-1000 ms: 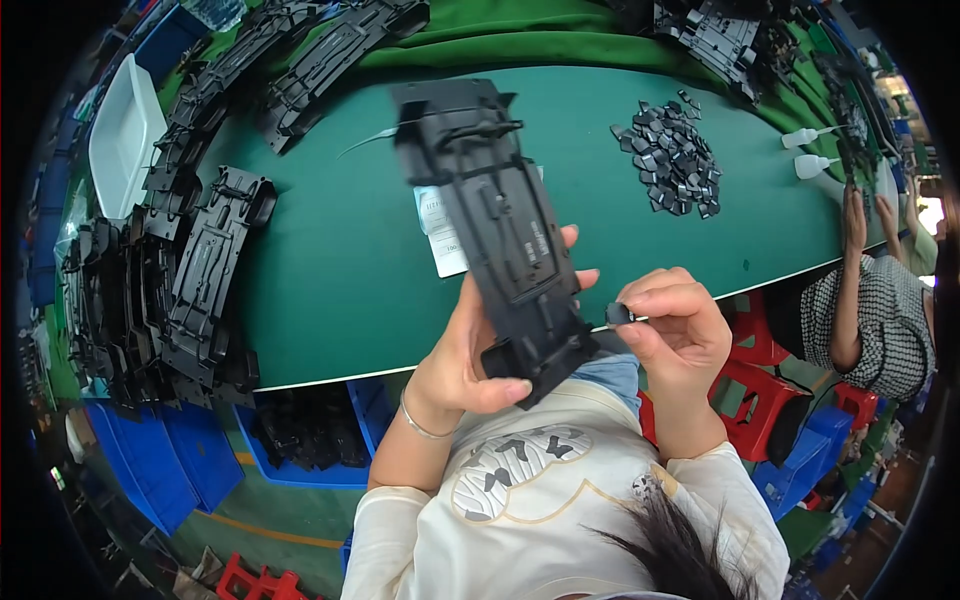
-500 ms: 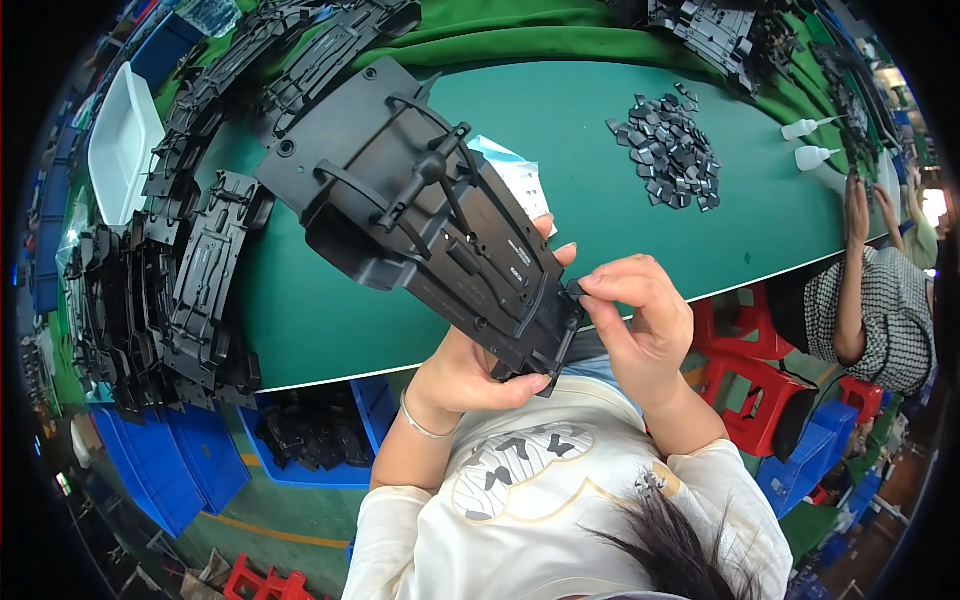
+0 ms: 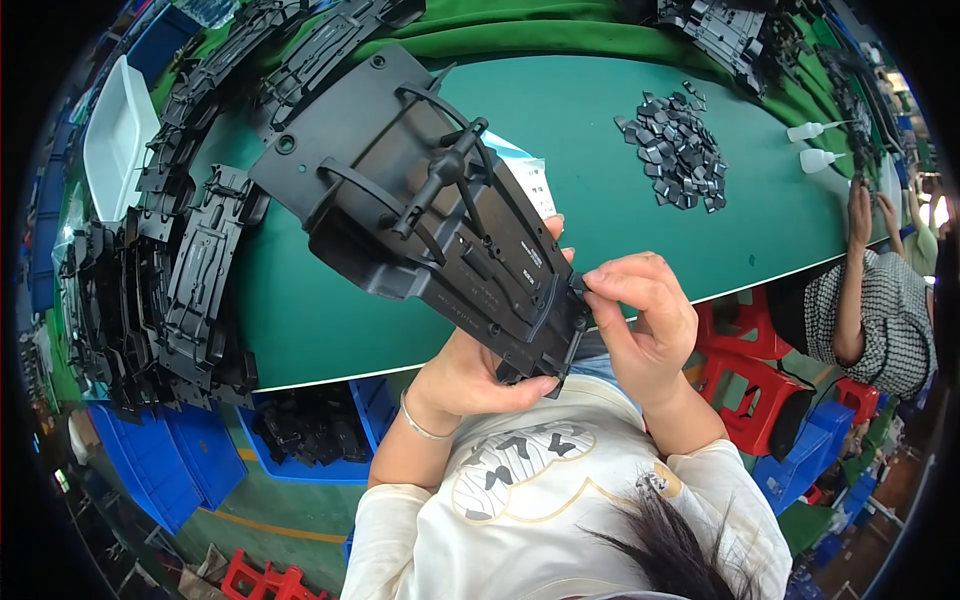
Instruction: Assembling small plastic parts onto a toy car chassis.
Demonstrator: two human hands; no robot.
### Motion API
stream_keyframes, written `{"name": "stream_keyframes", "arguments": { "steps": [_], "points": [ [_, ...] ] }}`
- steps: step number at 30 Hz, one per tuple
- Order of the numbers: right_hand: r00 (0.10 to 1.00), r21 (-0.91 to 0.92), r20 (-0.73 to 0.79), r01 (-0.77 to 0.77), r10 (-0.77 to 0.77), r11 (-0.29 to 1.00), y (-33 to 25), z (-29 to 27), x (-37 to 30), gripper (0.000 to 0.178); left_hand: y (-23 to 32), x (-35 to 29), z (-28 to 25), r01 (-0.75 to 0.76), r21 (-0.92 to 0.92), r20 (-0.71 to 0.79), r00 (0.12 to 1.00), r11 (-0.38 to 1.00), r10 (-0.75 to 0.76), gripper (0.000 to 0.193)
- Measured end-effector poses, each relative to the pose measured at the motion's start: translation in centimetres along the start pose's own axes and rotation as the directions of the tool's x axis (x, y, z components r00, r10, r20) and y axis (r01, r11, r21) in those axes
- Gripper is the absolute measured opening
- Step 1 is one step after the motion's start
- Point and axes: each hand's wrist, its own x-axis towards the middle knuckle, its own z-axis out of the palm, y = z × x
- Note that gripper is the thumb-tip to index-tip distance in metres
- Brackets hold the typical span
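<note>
A long black plastic chassis tray with moulded bars and an axle-like shape is tilted up in front of me, over the table's near edge. Its narrow end rests in my left hand, thumb on the near corner and fingertips showing behind its far side. My right hand pinches a small black plastic piece between thumb and forefinger, against the tray's right edge. How far the piece sits in the tray is hidden by the fingers. A pile of similar small black pieces lies on the green table.
More black trays are stacked at the left, beside a white bin. Two white dropper bottles stand at the right, near another person's hands. Below the table are blue crates and red stools.
The tray has shifted slightly in my left hand's hold, its wide end a little higher. My right hand stays at its edge, still pinching the small piece.
</note>
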Motion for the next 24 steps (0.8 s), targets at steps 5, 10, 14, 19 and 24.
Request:
{"name": "stream_keyframes", "arguments": {
  "steps": [5, 10, 14, 19, 24],
  "points": [
    [0.999, -0.056, 0.006, 0.038, -0.038, 0.998, -0.18, -0.01, 0.16, 0.029, -0.03, -0.11, 0.0, 0.008, 0.014, -0.006, 1.0, 1.0, -0.008, 0.084],
    [0.999, -0.073, 0.01, 0.037, -0.036, 0.997, -0.15, 0.03, 0.08, 0.028, -0.04, -0.15, -0.05, 0.011, 0.036, -0.002, 1.0, 0.999, -0.01, 0.084],
    [0.998, -0.115, 0.015, 0.059, -0.057, 0.992, -0.31, 0.04, 0.13, 0.029, 0.06, -0.12, -0.12, 0.006, 0.07, 0.013, 1.0, 0.998, -0.007, 0.083],
    [0.997, -0.12, 0.027, 0.073, -0.071, 0.99, -0.23, -0.07, 0.24, 0.029, 0.08, -0.1, -0.17, 0.023, 0.086, 0.017, 1.0, 0.996, -0.024, 0.083],
    [0.996, -0.095, 0.042, 0.084, -0.081, 0.992, -0.09, -0.13, 0.37, 0.029, -0.03, -0.06, -0.15, 0.003, 0.168, -0.026, 1.0, 0.986, 0.002, 0.091]
  ]
}}
